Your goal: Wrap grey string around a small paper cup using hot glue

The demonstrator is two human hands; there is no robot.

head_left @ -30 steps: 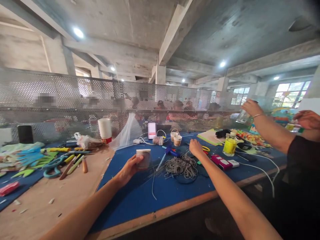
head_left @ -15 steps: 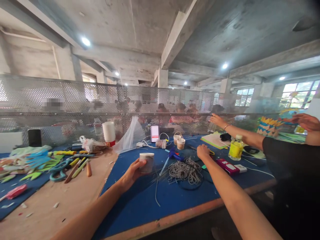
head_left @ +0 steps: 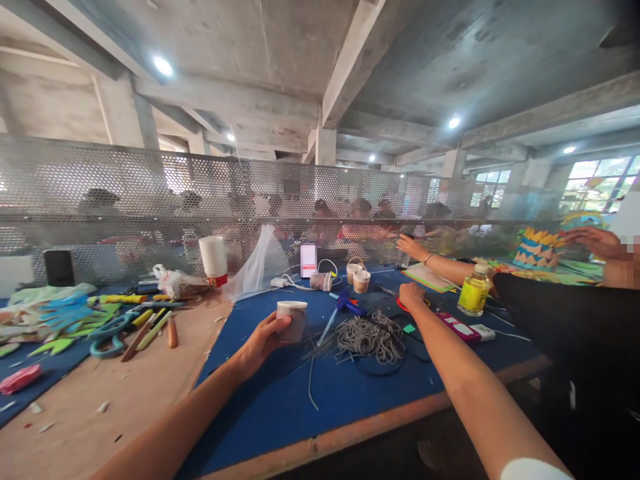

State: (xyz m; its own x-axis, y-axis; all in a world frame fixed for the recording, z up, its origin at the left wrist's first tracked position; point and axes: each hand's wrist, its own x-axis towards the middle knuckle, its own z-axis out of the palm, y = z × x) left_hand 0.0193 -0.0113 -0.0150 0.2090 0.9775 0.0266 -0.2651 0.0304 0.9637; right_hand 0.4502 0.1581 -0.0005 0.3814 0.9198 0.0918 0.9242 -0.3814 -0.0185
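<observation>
My left hand [head_left: 265, 340] is closed around a paper cup [head_left: 293, 320] with a white rim and a grey-brown side, held upright above the blue table mat. Farther right, my right hand [head_left: 412, 295] has its fingers wrapped on the handles of a pair of scissors [head_left: 400, 304]; bits of orange-red handle show around the fingers. The blades point left and away. Between my hands lies a tangled heap of grey cord [head_left: 370, 339], with a blue glue gun [head_left: 346, 303] just behind it.
Two small cord-wrapped cups [head_left: 361, 281], a cord spool [head_left: 321, 281] and a phone [head_left: 309, 260] stand at the back. A yellow-liquid bottle [head_left: 474, 291] and magenta box [head_left: 457, 327] are right, near a co-worker's arm [head_left: 440, 265]. Tools and a cup stack [head_left: 213, 259] are left.
My right hand has closed on the scissors, and their handles have shifted slightly. The co-worker's hand has moved left and lower. My left hand still holds the cup; the view has shifted slightly.
</observation>
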